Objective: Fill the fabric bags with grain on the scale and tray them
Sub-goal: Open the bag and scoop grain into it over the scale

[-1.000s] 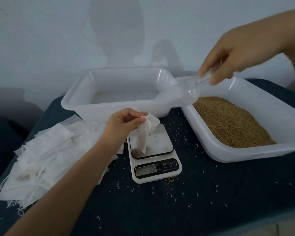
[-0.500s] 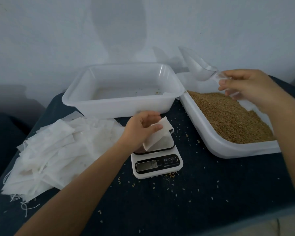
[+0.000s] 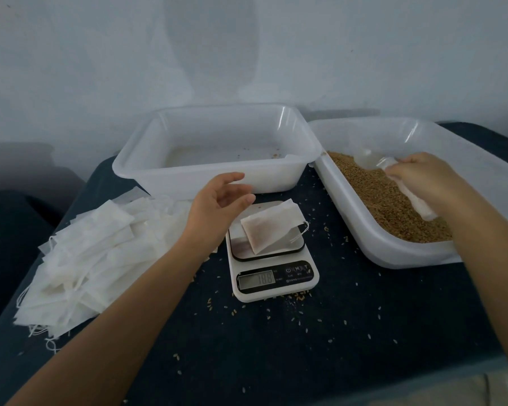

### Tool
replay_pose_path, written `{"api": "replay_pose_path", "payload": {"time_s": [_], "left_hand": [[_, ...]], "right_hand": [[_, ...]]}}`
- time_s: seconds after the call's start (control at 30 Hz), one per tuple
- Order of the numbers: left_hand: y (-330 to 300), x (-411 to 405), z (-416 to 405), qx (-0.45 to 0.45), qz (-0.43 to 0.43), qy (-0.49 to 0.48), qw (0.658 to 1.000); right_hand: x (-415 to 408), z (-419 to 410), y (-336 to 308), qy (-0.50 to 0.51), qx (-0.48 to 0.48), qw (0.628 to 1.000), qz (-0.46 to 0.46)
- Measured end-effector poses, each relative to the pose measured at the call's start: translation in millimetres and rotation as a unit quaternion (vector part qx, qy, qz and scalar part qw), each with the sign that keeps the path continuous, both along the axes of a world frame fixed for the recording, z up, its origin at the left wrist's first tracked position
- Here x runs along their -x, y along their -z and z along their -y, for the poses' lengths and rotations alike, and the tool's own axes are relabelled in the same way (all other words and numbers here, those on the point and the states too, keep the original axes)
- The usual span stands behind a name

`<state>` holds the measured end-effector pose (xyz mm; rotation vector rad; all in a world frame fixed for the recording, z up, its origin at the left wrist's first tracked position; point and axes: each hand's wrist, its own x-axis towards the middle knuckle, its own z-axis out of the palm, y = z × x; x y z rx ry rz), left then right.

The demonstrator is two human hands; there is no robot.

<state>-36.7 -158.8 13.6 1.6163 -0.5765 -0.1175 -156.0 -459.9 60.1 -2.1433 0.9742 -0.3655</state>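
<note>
Grain (image 3: 387,197) fills the right-hand tray (image 3: 393,250), a translucent white tub sitting on the dark desk (image 3: 349,332). Over it, the right hand (image 3: 423,180) curls its fingers round the handle of a clear plastic scoop (image 3: 367,158), whose bowl lies at the far end of the grain heap; a pale strip shows beneath the hand, too blurred to tell what it is. At the middle of the desk stands a small white scale (image 3: 272,259) with a lit display, and a filled fabric bag (image 3: 272,227) lies flat on its platform, its drawstring trailing off the right edge. The left hand (image 3: 217,206) hovers just above and to the left of the bag, fingers relaxed and spread, holding nothing and not touching it. Behind the scale sits a second white tray (image 3: 217,174), holding only a few stray kernels. A loose heap of unfilled fabric bags (image 3: 94,253) lies on the left side of the desk, and scattered kernels dot the cloth around the scale.
</note>
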Motion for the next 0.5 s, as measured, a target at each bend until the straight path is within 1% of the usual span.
{"api": "replay_pose_path", "payload": {"time_s": [0.1, 0.17, 0.23, 0.4, 0.5], "left_hand": [[0, 2, 1, -0.001, 0.002, 0.005, 1.000], [1, 3, 2, -0.002, 0.003, 0.010, 1.000], [1, 5, 3, 0.000, -0.001, 0.014, 1.000], [1, 7, 4, 0.008, -0.012, 0.022, 1.000], [3, 8, 5, -0.021, 0.001, 0.031, 0.999]], "right_hand": [[-3, -5, 2, -0.006, 0.031, 0.996, -0.081], [-5, -6, 5, -0.023, 0.062, 0.991, -0.116], [-7, -7, 7, -0.037, 0.083, 0.987, -0.135], [-7, -6, 9, -0.055, 0.102, 0.978, -0.171], [-6, -7, 12, -0.062, 0.118, 0.974, -0.183]]}}
